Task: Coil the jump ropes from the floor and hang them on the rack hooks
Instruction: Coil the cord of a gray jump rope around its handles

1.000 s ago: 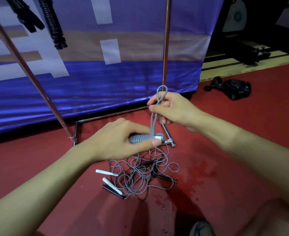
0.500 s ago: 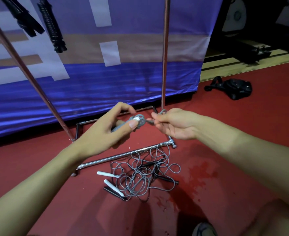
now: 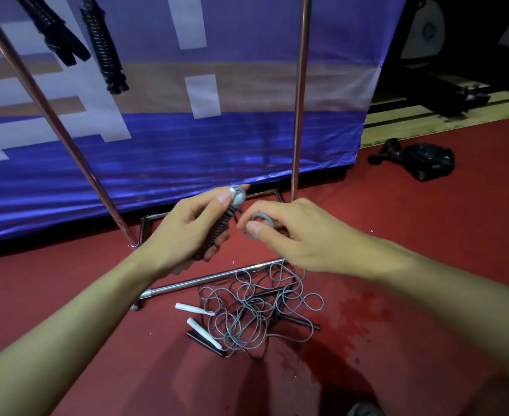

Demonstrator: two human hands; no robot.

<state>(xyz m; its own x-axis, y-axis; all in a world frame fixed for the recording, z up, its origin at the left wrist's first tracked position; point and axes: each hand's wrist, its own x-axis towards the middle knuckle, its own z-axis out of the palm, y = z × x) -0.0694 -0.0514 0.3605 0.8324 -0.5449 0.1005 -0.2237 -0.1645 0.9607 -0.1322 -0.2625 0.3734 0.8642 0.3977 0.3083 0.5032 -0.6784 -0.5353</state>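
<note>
My left hand (image 3: 187, 232) grips a tightly coiled grey jump rope bundle (image 3: 226, 222), tilted with its top end up near my thumb. Just to its right, my right hand (image 3: 289, 235) pinches a small grey loop of the rope's end (image 3: 260, 219) between thumb and fingers. Below my hands a tangled pile of grey and black jump ropes (image 3: 256, 310) lies on the red floor, with white handles (image 3: 194, 309) and black handles at its left. The metal rack (image 3: 298, 115) stands behind, and two coiled black ropes (image 3: 106, 46) hang at the top left.
The rack's base bar (image 3: 208, 279) lies on the floor just above the pile. A blue and white banner (image 3: 187, 151) covers the wall behind. A black bag (image 3: 424, 160) lies on the floor at the right. My shoe (image 3: 364, 409) shows at the bottom edge.
My left hand has raised the coiled bundle and tilted it upright. My right hand brought the tall rope loop down and now pinches a small loop beside the bundle.
</note>
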